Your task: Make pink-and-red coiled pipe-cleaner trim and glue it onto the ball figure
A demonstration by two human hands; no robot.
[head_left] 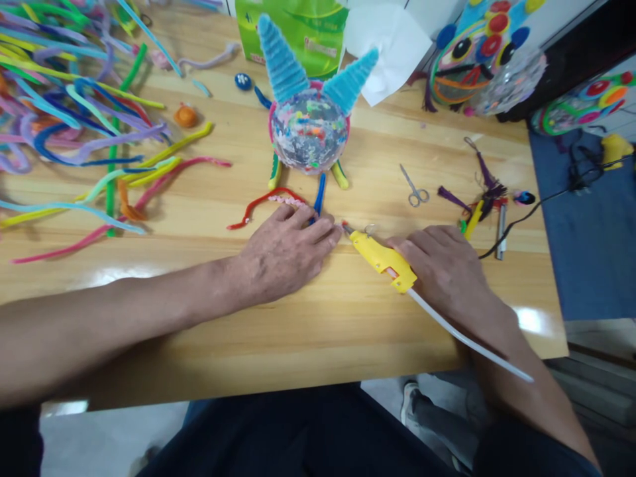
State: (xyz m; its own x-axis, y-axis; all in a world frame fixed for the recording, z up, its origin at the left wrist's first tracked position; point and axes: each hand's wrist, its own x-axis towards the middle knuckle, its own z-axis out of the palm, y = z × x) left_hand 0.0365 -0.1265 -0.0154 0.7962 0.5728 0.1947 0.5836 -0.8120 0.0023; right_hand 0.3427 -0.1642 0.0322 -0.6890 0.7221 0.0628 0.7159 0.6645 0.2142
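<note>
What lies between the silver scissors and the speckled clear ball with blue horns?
Head view: bare wooden tabletop from scissors to ball, except a green and yellow piece beside the ball.

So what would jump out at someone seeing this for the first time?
Probably the round, speckled ball with two tall blue fuzzy horns, standing at the table's far side, near the middle. Next, the bright yellow glue gun in the right hand, its nozzle close to the left hand's fingertips. Then the tangle of colourful fuzzy stems heaped at the left.
</note>
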